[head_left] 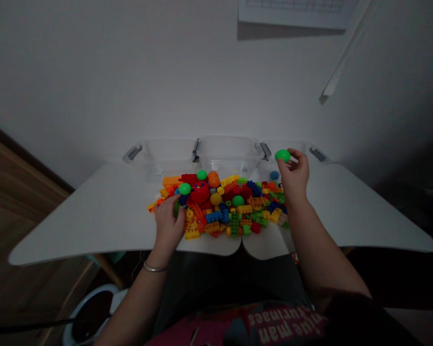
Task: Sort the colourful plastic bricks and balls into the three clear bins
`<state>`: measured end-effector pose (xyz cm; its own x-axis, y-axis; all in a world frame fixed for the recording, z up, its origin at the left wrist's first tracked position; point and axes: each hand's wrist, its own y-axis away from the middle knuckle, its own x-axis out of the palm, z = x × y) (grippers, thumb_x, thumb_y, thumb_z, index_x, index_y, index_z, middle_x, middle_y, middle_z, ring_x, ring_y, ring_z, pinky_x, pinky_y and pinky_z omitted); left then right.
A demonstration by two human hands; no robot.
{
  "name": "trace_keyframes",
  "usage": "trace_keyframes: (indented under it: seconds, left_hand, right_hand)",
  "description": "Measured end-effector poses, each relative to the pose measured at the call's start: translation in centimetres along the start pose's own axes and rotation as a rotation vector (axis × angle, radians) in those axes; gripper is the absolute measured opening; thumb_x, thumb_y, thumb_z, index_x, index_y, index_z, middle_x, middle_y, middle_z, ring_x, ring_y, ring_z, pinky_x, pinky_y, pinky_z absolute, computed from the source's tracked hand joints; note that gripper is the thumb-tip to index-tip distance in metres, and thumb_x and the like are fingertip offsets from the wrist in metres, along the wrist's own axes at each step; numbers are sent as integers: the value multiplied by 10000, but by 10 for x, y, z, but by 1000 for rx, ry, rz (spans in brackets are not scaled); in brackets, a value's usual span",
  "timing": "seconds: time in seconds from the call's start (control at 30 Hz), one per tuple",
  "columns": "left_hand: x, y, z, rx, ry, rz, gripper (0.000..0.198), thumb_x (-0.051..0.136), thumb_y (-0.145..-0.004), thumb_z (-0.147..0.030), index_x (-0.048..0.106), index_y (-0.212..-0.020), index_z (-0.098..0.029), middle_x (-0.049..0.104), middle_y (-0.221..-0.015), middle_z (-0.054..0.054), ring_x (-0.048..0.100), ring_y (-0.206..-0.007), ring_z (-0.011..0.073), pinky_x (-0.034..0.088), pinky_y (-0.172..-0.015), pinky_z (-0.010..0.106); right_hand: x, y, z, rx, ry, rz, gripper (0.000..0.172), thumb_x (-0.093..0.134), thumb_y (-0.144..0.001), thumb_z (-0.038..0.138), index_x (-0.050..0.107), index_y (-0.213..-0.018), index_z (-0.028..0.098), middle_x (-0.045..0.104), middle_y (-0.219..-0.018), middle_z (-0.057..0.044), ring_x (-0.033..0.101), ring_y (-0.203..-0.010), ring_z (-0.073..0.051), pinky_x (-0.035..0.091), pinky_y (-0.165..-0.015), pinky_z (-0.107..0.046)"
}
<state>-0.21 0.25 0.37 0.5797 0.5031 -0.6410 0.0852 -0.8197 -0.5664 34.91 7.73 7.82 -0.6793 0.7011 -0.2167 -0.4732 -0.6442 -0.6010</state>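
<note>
My right hand (295, 177) pinches the green ball (282, 155) with closed fingertips, a hold suited to its roundness, above the right clear bin (274, 143). My left hand (168, 222) curls on the brick pile (231, 207); I cannot tell whether it holds anything.

Head view: one camera, worn on the person's head.
Faces forward and down from above the lap. Sits close over the bench (94, 211), with the brick pile (223, 206) near and centred. The wall (130, 72) fills the upper half, and the wide lens bows the bench's near edge.
</note>
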Motion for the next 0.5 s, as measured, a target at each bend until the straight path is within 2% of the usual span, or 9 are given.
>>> trace_keyframes:
  seconds: [0.1,0.23,0.37,0.5]
  left_hand:
    - [-1,1,2,-3,-11,0,388,456,-878,-331,596,-1208,-182,668,-1200,127,573,-1165,304,359,-1045,518]
    - [-2,2,4,3,-6,-6,391,456,-880,-333,591,-1213,-179,666,-1200,130,570,-1168,300,366,-1038,511]
    - [-3,1,4,11,9,7,388,454,-884,-332,586,-1217,-185,662,-1209,128,572,-1166,293,398,-1000,478]
    - [-4,2,4,21,-2,9,390,453,-889,-334,586,-1224,-185,659,-1219,128,568,-1172,294,398,-1001,478]
  right_hand:
    - [-3,-24,-10,-38,108,-81,444,545,-826,377,524,-1236,207,595,-1222,-123,630,-929,-207,534,-832,-381]
    - [-5,-42,-21,-133,241,-67,421,525,-835,356,552,-1222,192,594,-1223,-135,616,-959,-214,529,-832,-376]
    - [-3,-51,-30,-158,370,57,383,527,-820,318,634,-1166,192,631,-1172,-120,618,-914,-209,507,-885,-386]
    - [1,-53,-31,-52,515,254,353,508,-817,275,726,-1090,222,707,-1060,-93,643,-924,-239,479,-903,-412]
